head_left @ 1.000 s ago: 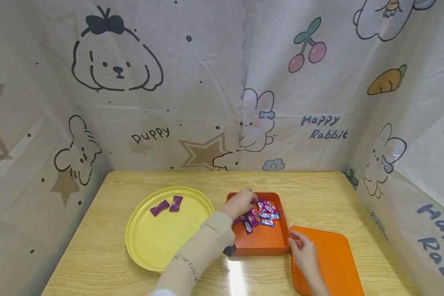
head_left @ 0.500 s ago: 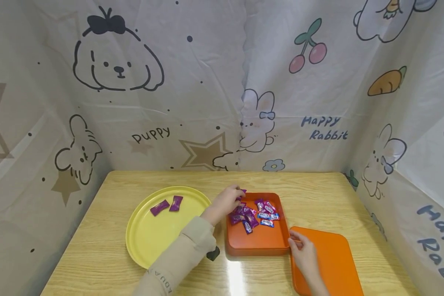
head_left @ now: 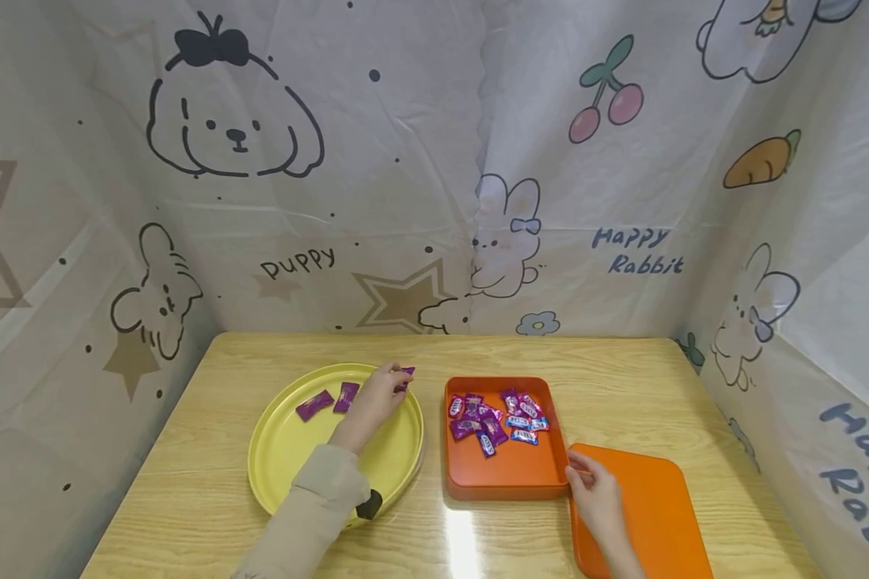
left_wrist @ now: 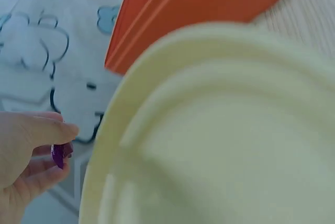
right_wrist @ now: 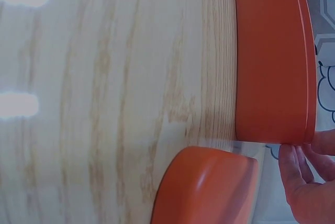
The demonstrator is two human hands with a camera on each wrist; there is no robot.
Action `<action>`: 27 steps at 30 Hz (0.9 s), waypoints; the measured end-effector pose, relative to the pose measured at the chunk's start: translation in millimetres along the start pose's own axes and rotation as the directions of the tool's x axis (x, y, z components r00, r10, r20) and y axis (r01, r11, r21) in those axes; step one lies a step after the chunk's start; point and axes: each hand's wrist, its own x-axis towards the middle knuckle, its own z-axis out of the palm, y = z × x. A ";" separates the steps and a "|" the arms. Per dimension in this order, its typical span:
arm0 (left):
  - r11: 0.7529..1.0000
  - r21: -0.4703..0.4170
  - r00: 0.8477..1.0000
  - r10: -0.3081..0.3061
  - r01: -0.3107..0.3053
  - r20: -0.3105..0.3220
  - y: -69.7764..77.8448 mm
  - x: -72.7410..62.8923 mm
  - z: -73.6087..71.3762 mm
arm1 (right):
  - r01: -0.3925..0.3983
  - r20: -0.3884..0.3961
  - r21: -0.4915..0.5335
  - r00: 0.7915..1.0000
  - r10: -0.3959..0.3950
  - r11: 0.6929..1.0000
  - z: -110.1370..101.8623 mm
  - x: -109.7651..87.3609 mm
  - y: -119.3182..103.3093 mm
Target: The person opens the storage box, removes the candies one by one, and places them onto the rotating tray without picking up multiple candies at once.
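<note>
My left hand is over the back right of the round yellow tray. Its thumb and fingers pinch a purple wrapped candy, which the left wrist view shows as a small shiny purple packet held beyond the tray's rim. Two more purple candies lie on the tray, one a dark purple piece to the left. The square orange box holds several purple, pink and blue candies. At the box's front right side, my right hand grips its wall between thumb and fingers.
A flat orange lid lies on the wooden table to the right of the box, partly under my right hand and forearm. A printed white cloth hangs around the back and sides of the table.
My left hand has lifted a purple candy out of the box and carried it left over the tray. The right hand, box and lid have stayed in place.
</note>
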 end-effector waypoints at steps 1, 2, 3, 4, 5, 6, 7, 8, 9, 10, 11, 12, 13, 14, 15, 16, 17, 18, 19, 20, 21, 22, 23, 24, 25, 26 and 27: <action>1.000 0.001 1.000 -0.027 0.027 -0.003 -4.4 -2.4 -1.8 | -0.002 0.001 -0.001 1.000 0.002 1.000 0.1 0.1 0.3; 0.999 0.004 0.999 -0.050 0.050 -0.011 -8.1 -4.9 -3.6 | -0.004 0.003 -0.003 1.000 0.004 1.000 0.3 0.2 0.6; 0.997 0.002 0.997 -0.074 0.074 -0.017 -11.5 -7.1 -5.2 | -0.007 0.003 -0.002 1.000 0.007 1.000 0.4 0.2 0.6; 0.996 0.004 0.995 -0.092 0.092 -0.026 -14.4 -9.3 -6.9 | -0.006 0.002 0.000 1.000 0.006 1.000 0.4 0.1 0.8; 0.994 0.006 0.993 -0.113 0.113 -0.030 -17.1 -11.1 -8.0 | -0.005 0.002 0.000 1.000 0.005 1.000 0.3 0.2 0.9; 0.992 0.013 0.991 -0.128 0.129 -0.033 -19.3 -12.8 -8.9 | -0.005 0.004 0.001 1.000 0.005 1.000 0.3 0.2 1.0; 0.990 0.020 0.990 -0.140 0.141 -0.033 -21.6 -14.3 -9.2 | -0.006 0.002 0.002 1.000 0.006 1.000 0.4 0.3 1.1; 0.988 0.026 0.988 -0.152 0.153 -0.032 -23.3 -15.8 -9.6 | -0.003 0.002 0.004 1.000 0.003 1.000 0.3 0.4 1.2; 0.986 0.025 0.986 -0.163 0.164 -0.026 -24.8 -16.9 -9.5 | -0.004 0.001 0.005 1.000 0.004 1.000 0.3 0.4 1.3; 0.985 0.032 0.985 -0.171 0.171 -0.018 -26.7 -18.1 -8.8 | -0.005 0.003 0.004 1.000 0.005 1.000 0.3 0.6 1.4; 0.982 0.031 0.983 -0.185 0.186 -0.008 -27.9 -18.9 -8.0 | -0.010 0.004 0.000 1.000 0.010 1.000 0.5 0.8 1.5; 0.980 0.038 0.981 -0.195 0.195 0.003 -29.1 -19.6 -7.1 | -0.009 0.004 -0.003 1.000 0.009 1.000 0.5 0.8 1.4; 0.978 0.040 0.979 -0.205 0.205 0.015 -30.0 -19.8 -5.9 | -0.011 0.004 -0.004 1.000 0.011 1.000 0.5 1.0 1.4; 0.977 0.037 0.977 -0.212 0.211 0.024 -30.7 -19.8 -4.7 | -0.007 0.002 -0.003 1.000 0.007 1.000 0.3 0.8 1.2; 0.976 0.043 0.976 -0.217 0.216 0.032 -30.8 -19.5 -3.5 | -0.008 0.002 -0.005 1.000 0.008 1.000 0.3 0.8 1.1; 0.973 0.052 0.974 -0.225 0.223 0.041 -30.8 -19.1 -2.4 | -0.002 0.000 -0.004 1.000 0.002 1.000 0.3 0.7 1.1; 0.970 0.060 0.970 -0.237 0.234 0.049 -30.0 -18.4 -1.5 | 0.000 -0.002 -0.004 1.000 0.000 1.000 0.3 0.5 1.1; 0.969 0.070 0.969 -0.242 0.238 0.055 -29.6 -17.9 -0.4 | 0.006 -0.004 -0.002 1.000 -0.006 1.000 0.1 0.3 1.1; 0.967 0.077 0.967 -0.247 0.242 0.057 -29.3 -17.1 0.8 | 0.002 -0.002 -0.002 1.000 -0.002 1.000 0.1 0.4 0.9; 0.967 0.082 0.968 -0.246 0.241 0.058 -29.1 -16.5 1.9 | 0.002 -0.001 -0.001 1.000 -0.002 1.000 -0.2 0.2 0.6; 0.967 0.090 0.968 -0.243 0.238 0.061 -28.6 -15.8 2.9 | -0.002 0.002 -0.001 1.000 0.002 1.000 -0.3 0.3 0.6; 0.967 0.093 0.967 -0.245 0.239 0.067 -28.6 -15.4 4.0 | -0.008 0.004 0.000 1.000 0.008 1.000 -0.4 0.4 0.3; 0.968 0.092 0.968 -0.242 0.235 0.070 -28.6 -15.0 5.3 | -0.016 0.009 -0.002 1.000 0.016 1.000 -0.6 0.5 0.1; 0.969 0.087 0.968 -0.238 0.232 0.073 -28.7 -15.0 6.2 | -0.018 0.014 -0.001 1.000 0.018 1.000 -0.8 0.5 -0.1; 0.970 0.082 0.969 -0.234 0.228 0.077 -28.7 -14.7 7.0 | -0.026 0.018 0.000 0.999 0.026 1.000 -0.9 0.7 -0.3; 0.972 0.071 0.969 -0.232 0.226 0.084 -28.6 -14.8 7.6 | -0.029 0.019 0.003 0.999 0.029 1.000 -0.9 0.7 -0.2; 0.971 0.065 0.967 -0.237 0.231 0.092 -28.3 -14.8 8.2 | -0.030 0.017 0.005 0.999 0.030 1.000 -0.8 0.9 -0.1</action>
